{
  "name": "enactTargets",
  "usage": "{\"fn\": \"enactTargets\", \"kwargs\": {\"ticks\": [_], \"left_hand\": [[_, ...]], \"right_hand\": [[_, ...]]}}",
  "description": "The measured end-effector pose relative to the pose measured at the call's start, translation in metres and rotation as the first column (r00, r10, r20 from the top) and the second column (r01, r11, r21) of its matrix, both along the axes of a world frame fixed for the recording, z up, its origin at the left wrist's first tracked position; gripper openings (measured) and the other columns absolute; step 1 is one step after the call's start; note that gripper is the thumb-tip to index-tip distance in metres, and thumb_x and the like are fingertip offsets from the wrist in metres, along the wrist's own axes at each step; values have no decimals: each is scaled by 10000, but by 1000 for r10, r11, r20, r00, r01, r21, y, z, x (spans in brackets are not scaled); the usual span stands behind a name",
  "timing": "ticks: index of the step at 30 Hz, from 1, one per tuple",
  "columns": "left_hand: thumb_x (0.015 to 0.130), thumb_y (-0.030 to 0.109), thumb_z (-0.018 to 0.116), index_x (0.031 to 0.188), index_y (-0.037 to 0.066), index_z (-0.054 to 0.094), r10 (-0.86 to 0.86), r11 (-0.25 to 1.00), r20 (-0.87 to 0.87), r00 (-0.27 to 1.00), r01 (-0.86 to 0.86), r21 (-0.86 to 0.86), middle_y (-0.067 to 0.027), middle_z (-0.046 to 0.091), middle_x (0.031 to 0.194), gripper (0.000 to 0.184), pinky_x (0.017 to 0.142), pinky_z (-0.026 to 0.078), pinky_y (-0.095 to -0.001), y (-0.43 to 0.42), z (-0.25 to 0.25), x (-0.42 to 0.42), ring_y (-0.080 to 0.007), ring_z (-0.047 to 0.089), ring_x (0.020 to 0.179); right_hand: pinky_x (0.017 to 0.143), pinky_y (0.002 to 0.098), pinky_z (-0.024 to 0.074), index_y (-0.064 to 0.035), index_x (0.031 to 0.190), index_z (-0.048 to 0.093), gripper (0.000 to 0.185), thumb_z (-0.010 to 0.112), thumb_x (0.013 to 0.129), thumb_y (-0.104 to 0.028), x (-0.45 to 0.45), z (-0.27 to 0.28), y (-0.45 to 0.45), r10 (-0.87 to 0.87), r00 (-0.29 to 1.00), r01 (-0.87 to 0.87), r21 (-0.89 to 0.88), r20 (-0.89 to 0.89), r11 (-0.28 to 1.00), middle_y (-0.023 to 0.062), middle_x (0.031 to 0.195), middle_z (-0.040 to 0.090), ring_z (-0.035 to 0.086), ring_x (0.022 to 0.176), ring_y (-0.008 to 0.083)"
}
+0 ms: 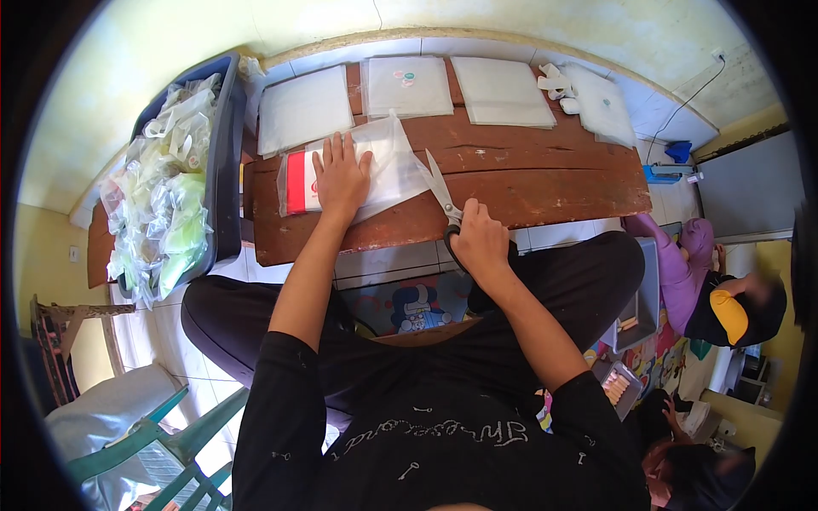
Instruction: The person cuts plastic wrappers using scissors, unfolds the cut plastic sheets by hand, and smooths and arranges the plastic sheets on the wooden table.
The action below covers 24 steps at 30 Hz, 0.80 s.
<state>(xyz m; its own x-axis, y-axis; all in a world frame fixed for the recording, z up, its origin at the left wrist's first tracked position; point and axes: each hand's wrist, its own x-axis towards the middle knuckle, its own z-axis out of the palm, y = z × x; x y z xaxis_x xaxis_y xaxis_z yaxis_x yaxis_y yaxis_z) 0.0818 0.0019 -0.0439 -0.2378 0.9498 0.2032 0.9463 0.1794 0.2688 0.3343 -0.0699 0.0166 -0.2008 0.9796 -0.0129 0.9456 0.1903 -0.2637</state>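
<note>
My left hand (342, 177) lies flat with spread fingers on a clear plastic bag (388, 145) that has a red and white printed piece (296, 181) in or under it. To the right, my right hand (480, 238) grips the black handles of a pair of scissors (443, 189). The blades are apart and point up and left, close to the bag's right edge. Both hands are over the near part of a brown wooden table (545, 166).
Stacks of clear bags (305, 109) line the table's far edge. A dark bin (223, 170) of filled plastic bags stands at left. A green chair (179, 439) is at lower left. Two other people (724, 311) sit on the floor at right, near grey trays (649, 298).
</note>
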Motion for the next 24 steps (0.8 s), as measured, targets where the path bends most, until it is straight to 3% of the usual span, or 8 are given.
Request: {"fn": "enactTargets", "kwargs": {"ticks": [16, 24], "left_hand": [[987, 466, 389, 1467, 47, 354, -4, 1000, -26, 1000, 5, 31, -135, 341, 1534, 639, 1179, 143, -492, 0, -4, -1, -302, 256, 1440], [985, 472, 391, 1467, 45, 355, -8, 1000, -9, 1000, 8, 24, -140, 338, 1535, 645, 1183, 131, -489, 1, -3, -1, -301, 246, 1445]], "right_hand": [[687, 516, 518, -26, 969, 450, 338, 675, 754, -157, -4, -4, -16, -103, 993, 100, -49, -55, 994, 203, 921, 607, 651, 790, 439], [647, 476, 556, -15, 956, 437, 308, 642, 779, -160, 2, -6, -23, -63, 998, 62, -32, -22, 998, 210, 910, 599, 675, 745, 414]]}}
